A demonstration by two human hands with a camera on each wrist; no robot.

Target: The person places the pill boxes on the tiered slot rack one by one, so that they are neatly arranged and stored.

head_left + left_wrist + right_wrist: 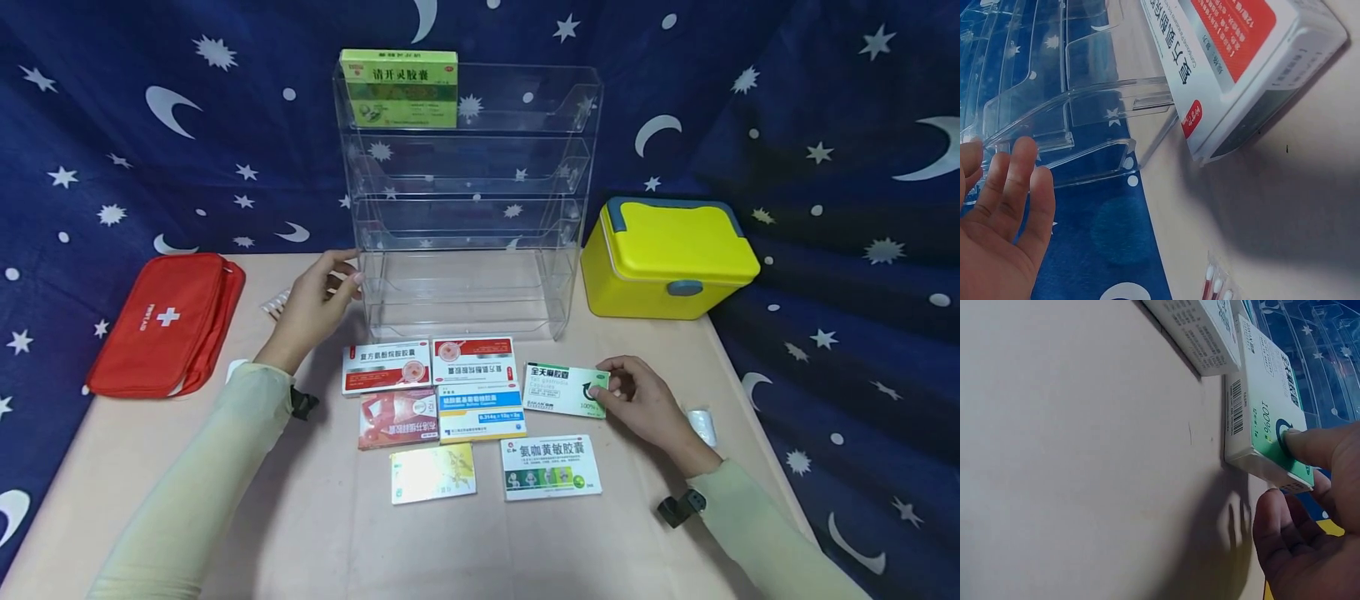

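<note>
My right hand [641, 400] holds the right end of a white and green medicine box [558, 390], thumb on its printed face and fingers at its end edge. In the right wrist view the thumb lies over the box's [1266, 406] green corner. My left hand [311, 304] is at the lower left side of a clear acrylic rack [465, 287], fingertips against its side edge. The left wrist view shows relaxed fingers beside the clear panel [1091, 100]. A green medicine box [405, 92] stands in the rack's top tier, at the left.
Before the rack lie red and white boxes [386, 367], a pink box [397, 419], a blue and white box [482, 414], a yellowish box [433, 473] and another white box [551, 468]. A red first-aid pouch [161, 325], cotton swabs [275, 304] and a yellow case [675, 258] flank the rack.
</note>
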